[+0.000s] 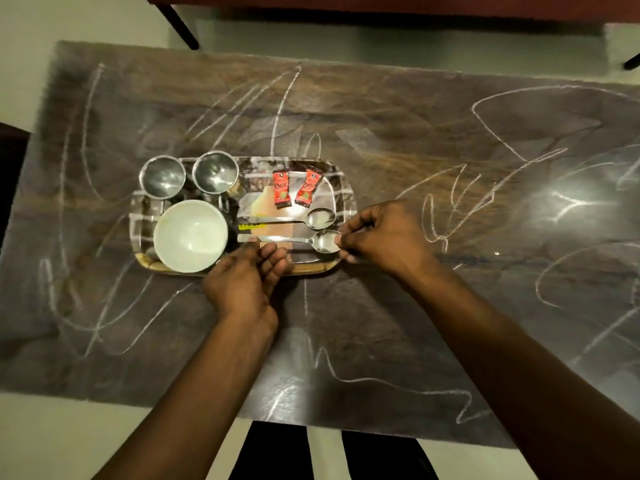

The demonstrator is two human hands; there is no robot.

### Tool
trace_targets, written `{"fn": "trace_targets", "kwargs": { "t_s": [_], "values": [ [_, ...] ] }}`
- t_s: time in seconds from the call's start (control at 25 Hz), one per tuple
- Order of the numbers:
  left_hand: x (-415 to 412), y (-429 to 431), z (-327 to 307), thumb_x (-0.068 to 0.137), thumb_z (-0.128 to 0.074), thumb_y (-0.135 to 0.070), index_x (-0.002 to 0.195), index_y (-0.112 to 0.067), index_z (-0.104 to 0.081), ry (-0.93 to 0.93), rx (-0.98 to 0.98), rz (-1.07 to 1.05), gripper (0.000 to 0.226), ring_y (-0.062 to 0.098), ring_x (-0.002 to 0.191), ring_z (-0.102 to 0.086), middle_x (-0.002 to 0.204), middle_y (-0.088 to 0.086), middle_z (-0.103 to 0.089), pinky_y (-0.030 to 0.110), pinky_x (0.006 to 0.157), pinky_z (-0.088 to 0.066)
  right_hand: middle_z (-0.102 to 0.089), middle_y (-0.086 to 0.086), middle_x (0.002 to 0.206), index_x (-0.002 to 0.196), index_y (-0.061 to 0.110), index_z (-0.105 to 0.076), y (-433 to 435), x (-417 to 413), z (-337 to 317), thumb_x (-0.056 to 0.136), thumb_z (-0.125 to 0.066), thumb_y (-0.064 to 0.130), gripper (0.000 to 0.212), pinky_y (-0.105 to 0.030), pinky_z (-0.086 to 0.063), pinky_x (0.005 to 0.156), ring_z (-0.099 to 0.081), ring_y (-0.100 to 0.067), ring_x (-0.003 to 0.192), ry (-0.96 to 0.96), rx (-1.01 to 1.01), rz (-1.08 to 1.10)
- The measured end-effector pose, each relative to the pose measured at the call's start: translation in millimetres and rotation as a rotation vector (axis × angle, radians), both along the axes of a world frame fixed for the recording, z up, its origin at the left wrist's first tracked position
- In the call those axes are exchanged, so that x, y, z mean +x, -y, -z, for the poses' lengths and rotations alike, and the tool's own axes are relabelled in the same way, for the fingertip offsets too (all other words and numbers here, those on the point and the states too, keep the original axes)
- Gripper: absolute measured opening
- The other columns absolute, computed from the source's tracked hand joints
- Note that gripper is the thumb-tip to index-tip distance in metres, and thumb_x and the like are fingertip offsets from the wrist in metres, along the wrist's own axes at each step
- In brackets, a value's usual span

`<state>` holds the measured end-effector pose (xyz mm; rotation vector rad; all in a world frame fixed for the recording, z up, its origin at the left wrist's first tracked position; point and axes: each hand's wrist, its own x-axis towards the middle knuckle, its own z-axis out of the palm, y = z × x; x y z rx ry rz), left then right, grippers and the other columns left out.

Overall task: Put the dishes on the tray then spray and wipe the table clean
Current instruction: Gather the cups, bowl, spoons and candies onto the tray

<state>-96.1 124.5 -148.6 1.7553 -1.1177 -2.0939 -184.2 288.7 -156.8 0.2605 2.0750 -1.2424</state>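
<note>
A rectangular tray point(348, 199) lies on the dark table point(381, 323), left of centre. On it stand two small steel bowls point(162, 177) point(215, 172), a white bowl point(189, 235), two red sachets point(281, 188) point(308, 188) and a far spoon point(294, 219). A near spoon point(294, 240) lies across the tray's front. My right hand point(381, 237) pinches this spoon's bowl end. My left hand point(247, 282) touches its handle end with the fingertips.
White chalk scribbles point(450, 216) cover the tabletop on all sides of the tray. A chair with dark legs point(180, 26) stands beyond the far edge. My legs point(329, 452) show below the near edge. No spray bottle or cloth is in view.
</note>
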Motion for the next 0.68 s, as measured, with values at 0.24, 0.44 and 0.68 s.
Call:
{"fn": "trace_targets", "kwargs": {
  "t_s": [0.24, 0.44, 0.68],
  "values": [
    [6, 9, 2, 0.103, -0.063, -0.006, 0.091, -0.001, -0.068, 0.06, 0.07, -0.004, 0.015, 0.014, 0.047, -0.073, 0.071, 0.012, -0.074, 0.02, 0.045, -0.057, -0.077, -0.007, 0.064, 0.074, 0.013, -0.078, 18, 3, 6, 0.087, -0.082, 0.003, 0.017, -0.049, -0.068, 0.076, -0.079, -0.022, 0.065, -0.054, 0.101, -0.08],
    [6, 8, 12, 0.103, -0.064, -0.008, 0.097, 0.003, -0.069, 0.106, 0.108, 0.042, 0.014, 0.016, 0.05, -0.075, 0.083, 0.018, -0.076, 0.021, 0.045, -0.058, -0.076, 0.002, 0.066, 0.073, 0.022, -0.078, 20, 2, 7, 0.087, -0.085, 0.012, 0.019, -0.034, -0.065, 0.073, -0.075, -0.011, 0.065, -0.125, 0.186, -0.167],
    [4, 6, 16, 0.103, -0.064, -0.007, 0.115, 0.011, -0.068, 0.139, 0.075, 0.051, 0.022, 0.017, 0.05, -0.076, 0.095, 0.025, -0.078, 0.021, 0.045, -0.058, -0.078, 0.009, 0.085, 0.081, 0.023, -0.082, 24, 4, 8, 0.085, -0.086, 0.019, 0.007, -0.025, -0.057, 0.076, -0.071, -0.004, 0.079, -0.248, 0.278, -0.246]
  ]
}}
